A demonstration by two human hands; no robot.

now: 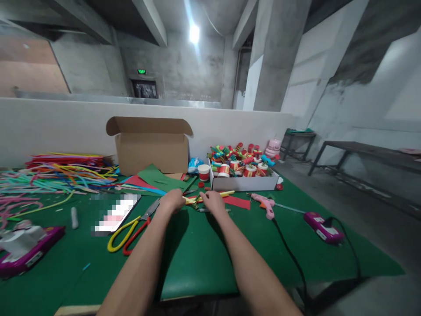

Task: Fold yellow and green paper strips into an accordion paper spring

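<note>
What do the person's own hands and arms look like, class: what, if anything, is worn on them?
The left hand and right hand look ungloved. The left forearm and right forearm are bare, with no sleeve, watch or bracelet in view. The fingers are too small to rule out rings.

Toward the worktop's (197,276) far edge, the left hand (173,201) hides its own fingertips, and the small piece (196,205) between it and the right hand (213,204) is too small to tell. The phone (119,214) is blurred into blocks; the picture's left edge cuts off the purple power strip (49,245).
</note>
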